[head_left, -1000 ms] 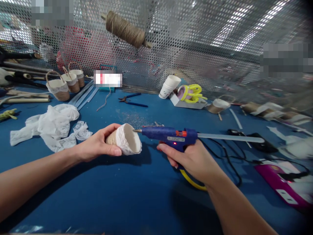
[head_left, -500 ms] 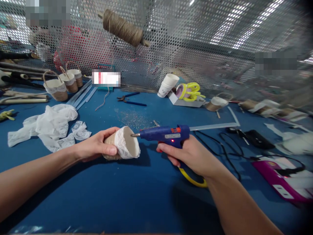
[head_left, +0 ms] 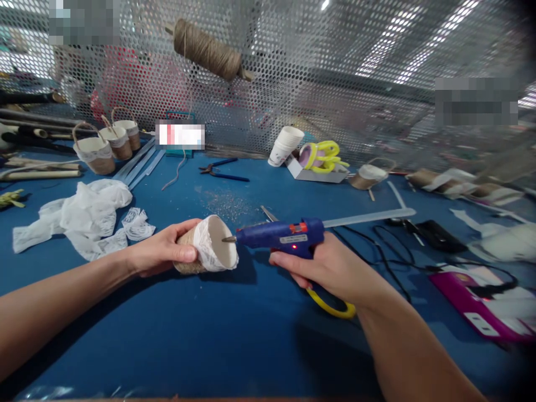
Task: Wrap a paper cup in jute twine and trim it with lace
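Observation:
My left hand [head_left: 167, 248] is wrapped round a paper cup [head_left: 206, 245] covered in twine, with white lace about its rim. The cup lies tilted, its mouth turned to the right. In my right hand [head_left: 322, 259] is a blue hot glue gun [head_left: 274, 234] with a lit red light and a long clear glue stick [head_left: 368, 216] out of its back. The nozzle reaches into the cup's mouth; whether it touches the inner wall I cannot tell. Yellow-handled scissors [head_left: 333, 306] lie under my right hand, partly hidden.
White lace [head_left: 90, 215] lies heaped on the left, before several small handled cup baskets [head_left: 97, 156]. Pliers [head_left: 224, 170], stacked paper cups [head_left: 285, 146] and a tape-filled box [head_left: 320, 174] stand behind. At right are a black cord [head_left: 389, 262] and a purple power strip [head_left: 464, 307]. A twine spool [head_left: 207, 50] hangs above.
The glue gun's nozzle has shifted slightly down inside the cup's mouth, and the gun has tilted a little. My left hand keeps its hold on the cup. The view has moved slightly.

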{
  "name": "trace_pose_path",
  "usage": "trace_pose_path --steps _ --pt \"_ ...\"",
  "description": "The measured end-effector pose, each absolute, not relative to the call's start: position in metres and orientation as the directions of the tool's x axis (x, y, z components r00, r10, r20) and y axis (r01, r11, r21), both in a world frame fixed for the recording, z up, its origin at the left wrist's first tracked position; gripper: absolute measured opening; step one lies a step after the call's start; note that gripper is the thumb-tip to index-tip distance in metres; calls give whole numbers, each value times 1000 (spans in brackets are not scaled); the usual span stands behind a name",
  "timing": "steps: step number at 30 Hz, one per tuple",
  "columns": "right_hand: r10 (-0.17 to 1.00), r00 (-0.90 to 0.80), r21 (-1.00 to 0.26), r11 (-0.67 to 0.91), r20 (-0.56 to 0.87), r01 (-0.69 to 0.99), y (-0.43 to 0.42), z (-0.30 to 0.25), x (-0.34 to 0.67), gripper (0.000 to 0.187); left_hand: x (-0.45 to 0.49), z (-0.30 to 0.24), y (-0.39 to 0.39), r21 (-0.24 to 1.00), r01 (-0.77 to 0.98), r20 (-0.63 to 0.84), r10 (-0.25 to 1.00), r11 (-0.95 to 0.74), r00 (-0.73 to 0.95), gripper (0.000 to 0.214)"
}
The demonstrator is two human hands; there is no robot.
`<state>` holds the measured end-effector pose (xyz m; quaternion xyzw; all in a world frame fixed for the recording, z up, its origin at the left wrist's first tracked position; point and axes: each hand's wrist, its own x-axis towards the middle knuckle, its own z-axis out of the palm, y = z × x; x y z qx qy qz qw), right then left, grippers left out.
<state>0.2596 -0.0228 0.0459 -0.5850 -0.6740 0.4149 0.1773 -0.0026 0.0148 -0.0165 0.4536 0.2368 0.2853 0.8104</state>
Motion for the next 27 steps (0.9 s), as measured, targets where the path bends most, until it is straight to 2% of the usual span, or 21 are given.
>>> trace_pose_path --steps 7,11,17,21,24,27 --pt "950 -252 -827 -12 -185 562 -23 46 257 27 -2 -16 13 879 -190 -142 621 438 771 66" --pt "948 -229 -792 -37 -220 609 -22 46 257 29 -2 -14 15 905 -208 -128 702 372 701 64" --pt "938 -257 -735 3 -233 678 -25 46 260 47 -2 -14 17 921 -191 -159 775 340 612 63" --pt "922 -250 -731 -51 -296 680 -27 48 259 38 -2 -15 19 940 -179 -135 796 291 590 58" --pt "914 -263 -766 -75 -308 638 -28 49 258 32 -2 -15 19 948 -182 -108 805 260 583 57" --pt "931 -273 -872 -85 -241 483 -26 46 258 29 -2 -16 19 945 -222 -72 817 238 572 55"
